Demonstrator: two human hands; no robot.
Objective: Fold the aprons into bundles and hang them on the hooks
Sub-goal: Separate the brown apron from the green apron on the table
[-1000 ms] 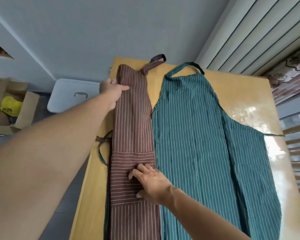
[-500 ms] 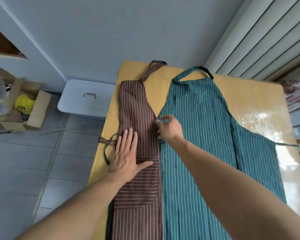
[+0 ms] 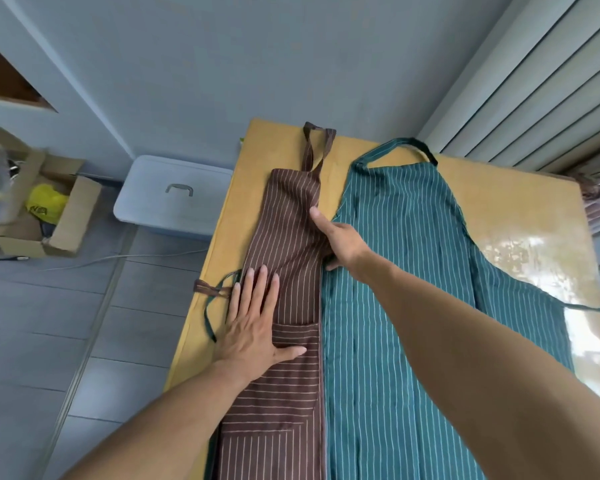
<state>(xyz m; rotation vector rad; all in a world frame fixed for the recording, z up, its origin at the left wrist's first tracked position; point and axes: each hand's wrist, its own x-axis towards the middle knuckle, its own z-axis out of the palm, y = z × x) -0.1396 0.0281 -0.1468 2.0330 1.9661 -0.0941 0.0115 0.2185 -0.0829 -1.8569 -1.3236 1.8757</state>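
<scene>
1. Head view: a brown striped apron (image 3: 291, 258), folded lengthwise into a narrow strip, lies along the left side of a yellow worktop (image 3: 267, 150), with its neck loop (image 3: 317, 143) pointing toward the far wall.
2. Just beside it on the right, touching along the long edge, a green striped apron (image 3: 406, 271) lies spread flat, its dark neck loop (image 3: 406, 147) also at the far end.
3. The left hand (image 3: 257, 327) lies flat on the brown apron with fingers straight and spread, palm down, pressing the cloth just above the pocket seam; the thumb points right across the pocket.
4. The right hand (image 3: 340, 240) is at the right edge of the brown apron, where it meets the green one. Its index finger is stretched out along the cloth while the other fingers curl under the edge, so it seems to be gripping the brown fabric's fold.
5. A brown tie (image 3: 210, 289) and a thin green tie (image 3: 212, 317) hang off the worktop's left edge near the left hand.
6. Another green tie (image 3: 589, 308) trails to the right across the glossy part of the worktop.
7. On the tiled floor to the left stand a pale plastic box with a handle (image 3: 174, 199) and an open cardboard box (image 3: 45, 209) holding something yellow.
</scene>
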